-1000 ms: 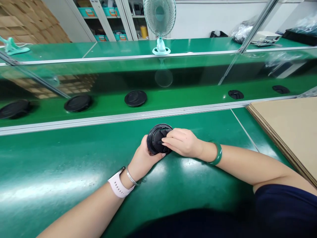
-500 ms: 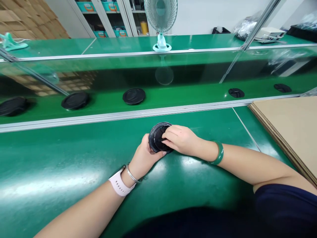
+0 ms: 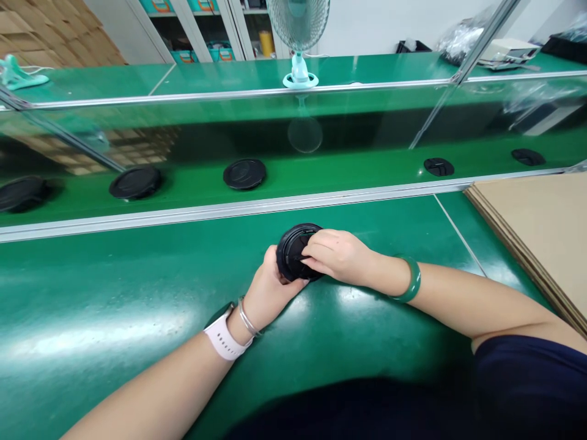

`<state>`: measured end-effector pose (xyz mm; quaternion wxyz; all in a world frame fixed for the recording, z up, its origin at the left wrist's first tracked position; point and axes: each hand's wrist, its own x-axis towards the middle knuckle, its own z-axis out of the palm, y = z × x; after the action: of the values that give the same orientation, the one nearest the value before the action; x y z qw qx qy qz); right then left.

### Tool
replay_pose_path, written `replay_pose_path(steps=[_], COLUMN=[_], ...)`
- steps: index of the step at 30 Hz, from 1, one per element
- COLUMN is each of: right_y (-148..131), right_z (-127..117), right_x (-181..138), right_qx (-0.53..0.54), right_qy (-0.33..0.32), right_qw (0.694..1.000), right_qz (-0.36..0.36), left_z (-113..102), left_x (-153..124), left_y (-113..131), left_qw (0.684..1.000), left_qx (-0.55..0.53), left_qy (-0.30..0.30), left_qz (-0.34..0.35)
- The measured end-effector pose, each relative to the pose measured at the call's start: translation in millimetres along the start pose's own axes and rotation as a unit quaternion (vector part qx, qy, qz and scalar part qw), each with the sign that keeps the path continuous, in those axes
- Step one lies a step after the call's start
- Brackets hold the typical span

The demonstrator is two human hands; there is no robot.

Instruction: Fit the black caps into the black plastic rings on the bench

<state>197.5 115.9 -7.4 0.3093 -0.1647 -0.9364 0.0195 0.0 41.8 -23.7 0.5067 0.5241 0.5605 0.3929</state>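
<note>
My left hand (image 3: pixel 268 293) is closed round the lower left edge of a black round plastic part (image 3: pixel 293 247) with a stepped, ringed rim, its thumb along the bottom. The part is held tilted above the green worktop (image 3: pixel 151 366). From the other side my right hand (image 3: pixel 337 255) pinches a raised bar at the part's middle, fingers bent and pressed together. Those fingers cover the right side of its face. I cannot tell whether the inner disc and the outer ring are separate pieces.
Beyond a metal rail (image 3: pixel 229 212), a green strip carries several black round parts, one of them a ringed disc (image 3: pixel 244 174) and another a smaller disc (image 3: pixel 439 167). Flat cardboard sheets (image 3: pixel 541 214) are stacked at right. A fan (image 3: pixel 299 36) stands on the raised shelf.
Both hands keep their grips on the black round part, which has shifted very slightly. The whole view has moved a little, with the background now higher.
</note>
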Motion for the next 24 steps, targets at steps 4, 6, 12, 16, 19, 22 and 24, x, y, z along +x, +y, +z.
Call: replay_pose_path(steps=[4, 6, 12, 16, 19, 22, 24], right_y=[-0.6, -2.7, -12.0, -16.3, -16.7, -13.3, -8.9], right_z=[0.0, -1.3, 0.2, 2.8, 0.7, -3.3, -4.2], right_x=[2.3, 4.0, 4.2, 4.1, 6.6, 9.1, 9.1], right_qx=[-0.002, -0.007, -0.049, -0.084, -0.087, -0.048, -0.002], right_qy=[-0.033, -0.041, -0.034, -0.077, -0.081, -0.038, 0.030], right_qw=[0.999, 0.999, 0.998, 0.993, 0.992, 0.997, 0.994], right_qz=[0.014, 0.018, 0.026, 0.043, 0.040, 0.048, 0.100], left_z=[-0.3, -0.4, 1.7, 3.6, 3.5, 2.7, 2.2], left_x=[0.2, 0.5, 1.2, 0.9, 2.2, 4.3, 5.2], left_y=[-1.2, -1.8, 0.7, 5.0, 4.5, 1.5, -0.6], left_qw=[1.000, 1.000, 1.000, 1.000, 1.000, 0.999, 0.999], left_qx=[0.011, 0.018, -0.006, -0.024, -0.015, -0.019, -0.025], left_qy=[0.004, 0.006, 0.012, 0.009, 0.010, 0.016, 0.030], left_qz=[0.005, 0.010, -0.005, -0.017, -0.018, -0.024, -0.020])
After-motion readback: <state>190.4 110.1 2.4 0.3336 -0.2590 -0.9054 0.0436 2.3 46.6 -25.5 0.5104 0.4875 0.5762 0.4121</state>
